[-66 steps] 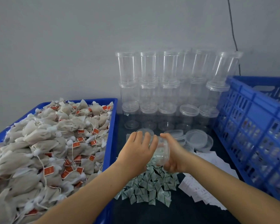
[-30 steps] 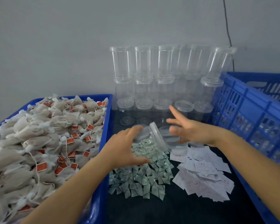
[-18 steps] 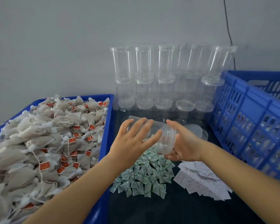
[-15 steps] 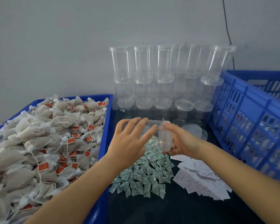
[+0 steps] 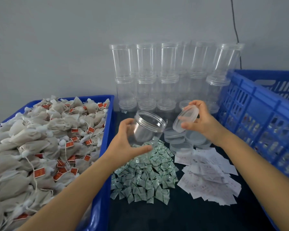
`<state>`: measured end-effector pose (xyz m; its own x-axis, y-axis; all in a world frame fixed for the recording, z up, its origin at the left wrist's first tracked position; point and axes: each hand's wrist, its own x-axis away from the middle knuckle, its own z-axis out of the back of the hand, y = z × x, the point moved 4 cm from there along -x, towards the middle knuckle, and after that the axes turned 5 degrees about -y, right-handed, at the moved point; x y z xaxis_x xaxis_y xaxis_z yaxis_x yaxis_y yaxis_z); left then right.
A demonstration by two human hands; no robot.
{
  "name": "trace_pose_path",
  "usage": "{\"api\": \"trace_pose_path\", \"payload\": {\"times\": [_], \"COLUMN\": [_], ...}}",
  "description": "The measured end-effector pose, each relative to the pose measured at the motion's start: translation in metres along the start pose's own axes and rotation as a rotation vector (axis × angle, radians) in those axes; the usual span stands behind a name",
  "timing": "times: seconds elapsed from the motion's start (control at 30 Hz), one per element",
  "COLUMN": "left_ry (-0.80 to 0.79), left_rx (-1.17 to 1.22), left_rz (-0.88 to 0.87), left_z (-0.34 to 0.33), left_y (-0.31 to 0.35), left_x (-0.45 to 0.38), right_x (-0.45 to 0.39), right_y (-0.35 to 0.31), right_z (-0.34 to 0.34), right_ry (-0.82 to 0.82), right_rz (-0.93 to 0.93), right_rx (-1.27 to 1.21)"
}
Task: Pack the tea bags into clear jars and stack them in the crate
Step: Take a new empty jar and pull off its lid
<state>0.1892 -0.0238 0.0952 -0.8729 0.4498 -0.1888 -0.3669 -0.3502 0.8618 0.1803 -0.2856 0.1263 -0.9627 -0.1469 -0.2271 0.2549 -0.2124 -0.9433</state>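
My left hand [image 5: 126,144] grips an open clear jar [image 5: 146,128], tilted with its mouth facing up and to the right. My right hand [image 5: 201,121] holds the jar's clear lid [image 5: 185,120] a short way to the right of the mouth, apart from it. The jar looks empty. A heap of beige tea bags [image 5: 40,139] with red tags fills the blue tray [image 5: 105,164] on the left. The blue slatted crate [image 5: 257,104] stands at the right.
Stacked empty clear jars [image 5: 167,74] line the back wall. Loose lids [image 5: 187,140] lie behind a pile of small green-white sachets [image 5: 145,174] and white paper slips [image 5: 207,174] on the dark tabletop. A black cable [image 5: 234,22] runs down the wall.
The lid has come off the jar: my right hand has drawn it away to the right, while my left hand has tipped the open jar's mouth upward.
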Motion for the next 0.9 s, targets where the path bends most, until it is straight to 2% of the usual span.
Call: {"api": "trace_pose_path", "payload": {"times": [0.13, 0.2, 0.3, 0.4, 0.6, 0.9], "left_ry": [0.223, 0.334, 0.419, 0.429, 0.37, 0.363], "left_rx": [0.157, 0.242, 0.315, 0.35, 0.241, 0.195], "left_rz": [0.048, 0.067, 0.107, 0.142, 0.128, 0.092], "left_z": [0.014, 0.021, 0.026, 0.026, 0.025, 0.022], "left_y": [-0.005, -0.009, -0.016, -0.022, -0.025, -0.024], "left_x": [-0.002, -0.003, -0.005, -0.007, -0.01, -0.012], "right_x": [-0.024, -0.036, -0.058, -0.08, -0.117, -0.122], "right_y": [0.014, 0.031, 0.062, 0.086, 0.111, 0.136], "right_z": [-0.012, -0.029, -0.059, -0.084, -0.111, -0.12], "right_ry": [0.239, 0.293, 0.33, 0.315, 0.321, 0.227], "right_rz": [-0.002, -0.047, -0.129, -0.208, -0.308, -0.442], "right_rx": [-0.036, 0.017, 0.148, 0.243, 0.325, 0.539]}}
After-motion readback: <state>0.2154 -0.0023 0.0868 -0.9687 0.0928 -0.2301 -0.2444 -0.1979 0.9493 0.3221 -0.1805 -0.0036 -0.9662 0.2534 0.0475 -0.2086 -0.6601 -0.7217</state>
